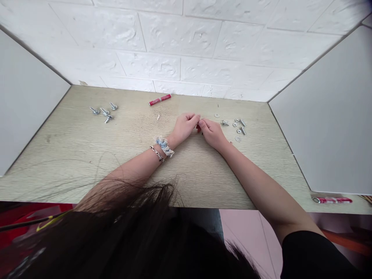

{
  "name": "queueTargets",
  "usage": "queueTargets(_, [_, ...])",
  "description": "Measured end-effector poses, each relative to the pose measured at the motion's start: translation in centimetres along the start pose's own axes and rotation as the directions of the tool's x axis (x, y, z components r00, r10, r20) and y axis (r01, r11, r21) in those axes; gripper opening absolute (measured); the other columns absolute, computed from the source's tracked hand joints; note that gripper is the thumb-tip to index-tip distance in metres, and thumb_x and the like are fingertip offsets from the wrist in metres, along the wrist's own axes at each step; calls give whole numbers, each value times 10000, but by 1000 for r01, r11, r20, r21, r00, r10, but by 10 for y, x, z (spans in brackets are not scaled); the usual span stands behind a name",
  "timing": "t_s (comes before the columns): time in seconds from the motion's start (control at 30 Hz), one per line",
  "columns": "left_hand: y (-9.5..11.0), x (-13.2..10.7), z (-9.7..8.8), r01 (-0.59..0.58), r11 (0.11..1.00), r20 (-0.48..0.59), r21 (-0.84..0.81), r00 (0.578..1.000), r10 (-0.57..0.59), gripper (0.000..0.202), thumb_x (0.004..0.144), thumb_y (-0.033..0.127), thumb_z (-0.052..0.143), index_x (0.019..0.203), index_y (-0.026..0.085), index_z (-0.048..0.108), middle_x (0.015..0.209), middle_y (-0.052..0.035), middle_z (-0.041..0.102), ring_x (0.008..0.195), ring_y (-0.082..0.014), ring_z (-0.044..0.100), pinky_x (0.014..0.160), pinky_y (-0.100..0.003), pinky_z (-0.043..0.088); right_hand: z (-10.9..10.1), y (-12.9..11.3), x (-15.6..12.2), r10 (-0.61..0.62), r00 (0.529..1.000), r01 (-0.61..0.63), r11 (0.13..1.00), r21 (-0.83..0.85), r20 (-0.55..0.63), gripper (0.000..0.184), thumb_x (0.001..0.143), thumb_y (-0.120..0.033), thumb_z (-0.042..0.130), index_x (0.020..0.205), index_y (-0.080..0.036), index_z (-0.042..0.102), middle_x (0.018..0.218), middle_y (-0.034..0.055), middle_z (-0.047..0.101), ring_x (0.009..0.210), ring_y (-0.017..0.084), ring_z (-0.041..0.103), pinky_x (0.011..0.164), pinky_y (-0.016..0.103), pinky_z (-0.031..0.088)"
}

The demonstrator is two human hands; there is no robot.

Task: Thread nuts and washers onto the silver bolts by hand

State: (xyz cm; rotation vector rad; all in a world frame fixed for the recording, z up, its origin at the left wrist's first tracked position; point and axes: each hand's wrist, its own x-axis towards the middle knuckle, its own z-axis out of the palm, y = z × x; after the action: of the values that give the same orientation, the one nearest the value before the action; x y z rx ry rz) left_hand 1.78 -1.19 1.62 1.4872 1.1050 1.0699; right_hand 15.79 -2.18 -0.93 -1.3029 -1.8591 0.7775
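Observation:
My left hand (185,127) and my right hand (212,133) meet at the middle of the wooden table (87,155), fingertips pinched together. Both hands close round a tiny item between them that is too small to name. My left wrist wears a chain bracelet and a pale blue scrunchie (164,146). Just right of my right hand lie loose bolts, nuts and washers (238,126).
Several assembled bolts (104,112) lie at the far left of the table. A red tube (159,99) lies near the white brick wall. Another red tube (332,200) sits at the near right edge. Grey side panels close the table in. My hair hangs at the front.

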Motion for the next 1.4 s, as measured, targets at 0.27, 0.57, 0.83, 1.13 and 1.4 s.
queueTargets(0.27, [0,-1,1,11,1000,-30,-3,999,-11,406,847,223,496,465,180,365,443,53,371,470,-64,317,501,-246,252,-1,-4,-1,-1,1000,1,999,-32,5,519,910,-646,320,670,-216,485,663,25,586,657,159,514,668,316,386])
queueTargets(0.57, [-1,1,1,54,997,-84,-50,995,-58,397,854,225,497,500,184,322,473,51,333,480,-64,305,503,-252,219,2,-7,-3,48,996,-46,998,31,-71,221,823,-378,539,987,-244,473,687,-45,571,558,126,439,615,290,363])
queueTargets(0.83, [-3,1,0,27,999,-72,-35,997,-30,393,858,276,495,499,184,364,482,48,360,496,-74,323,515,-256,245,-1,-7,-3,3,999,-4,1000,-26,-35,224,889,-435,453,896,-227,536,699,-5,598,624,151,502,643,303,383])
queueTargets(1.13, [-3,-1,1,1,1000,-40,24,999,0,400,856,296,497,492,180,380,472,44,382,506,-77,339,530,-252,274,-1,-5,-2,2,1000,-2,999,-38,-11,546,913,-683,293,698,-223,494,670,26,596,670,166,526,679,317,395])
queueTargets(1.4, [-4,1,1,8,999,-31,36,999,-7,399,850,273,494,484,178,366,476,43,360,505,-76,327,520,-255,248,-2,-7,-2,17,1000,-17,996,-92,0,403,923,-544,366,706,-223,477,661,17,578,667,169,511,658,315,365])
